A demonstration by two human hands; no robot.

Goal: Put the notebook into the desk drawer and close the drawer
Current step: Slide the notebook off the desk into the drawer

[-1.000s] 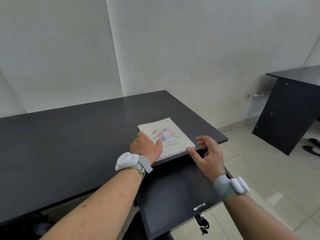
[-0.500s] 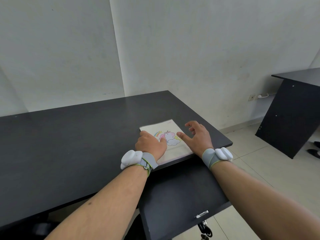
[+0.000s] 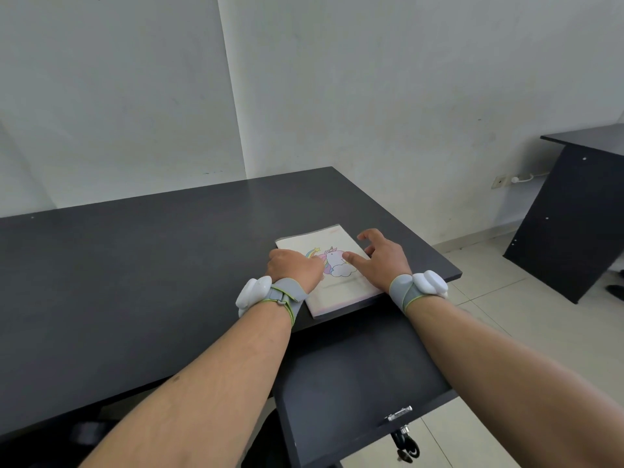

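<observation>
A white notebook [image 3: 341,292] with a unicorn picture lies flat near the right front corner of the black desk [image 3: 135,265]. My left hand [image 3: 293,268] rests on the notebook's left side, fingers curled under. Spread over its right part is my right hand [image 3: 378,260], thumb on the cover, fingers around the right edge. The notebook's near edge sticks slightly past the desk's front edge. Below it, the black desk drawer [image 3: 354,383] stands pulled out and holds nothing, with a metal handle [image 3: 399,413] and hanging keys [image 3: 407,447] on its front.
A second black desk [image 3: 580,214] stands at the right by the wall, with a wall socket [image 3: 499,181] beside it. Pale tiled floor [image 3: 489,292] lies to the right of my desk. A white wall rises behind it.
My right hand rose from the open drawer's edge onto the notebook's right side. My left hand has stayed on the notebook, which has not visibly shifted.
</observation>
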